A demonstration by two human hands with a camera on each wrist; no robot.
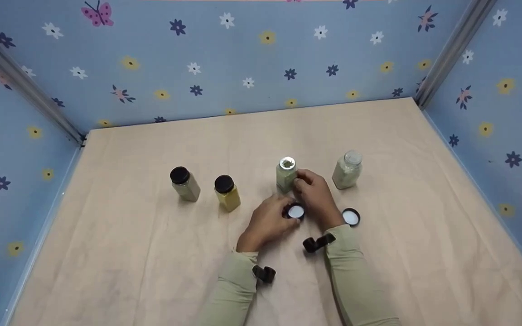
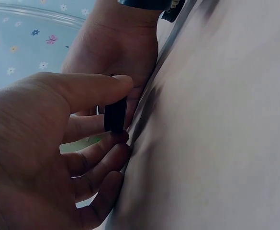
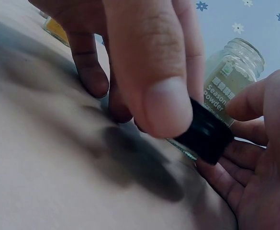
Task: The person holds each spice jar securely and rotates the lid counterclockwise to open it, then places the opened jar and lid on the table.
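Observation:
My left hand (image 1: 268, 219) pinches a round black cap (image 2: 115, 115) between thumb and fingers, its white inner side facing up in the head view. The cap is held low, close over the cloth. My right hand (image 1: 316, 192) grips the lower right side of an uncapped glass seasoning bottle (image 1: 286, 176). Pale green powder fills that bottle, and a shiny silver ring rims its mouth. In the right wrist view its label reads "Seasoning Powder", with the thumb at its edge. A second black cap (image 1: 350, 217) lies white side up beside my right wrist.
An uncapped glass bottle (image 1: 347, 171) of pale contents stands to the right. On the left stand two black-capped bottles, one with greenish powder (image 1: 187, 188) and one with yellow powder (image 1: 228, 198). Beige cloth (image 1: 107, 226) covers the table; flowered blue panels (image 1: 247, 54) wall it in.

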